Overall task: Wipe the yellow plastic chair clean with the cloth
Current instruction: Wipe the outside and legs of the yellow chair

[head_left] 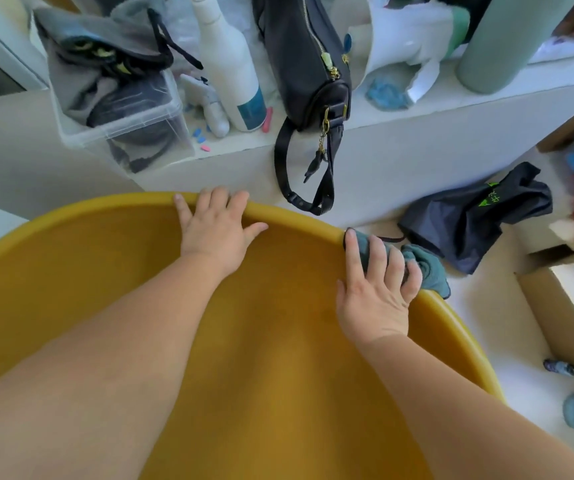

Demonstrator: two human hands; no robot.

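The yellow plastic chair fills the lower frame, its curved rim arching from the left edge to the right. My left hand rests over the top of the rim, fingers curled across it and holding it. My right hand presses a teal cloth onto the rim further to the right, fingers spread over it. Part of the cloth hangs down the outer side of the rim. Both forearms cross the seat shell.
A white ledge just behind the chair carries a clear storage box, a white bottle, a black handbag with a hanging strap and a grey-green cylinder. On the floor at the right lie a dark bag and cardboard boxes.
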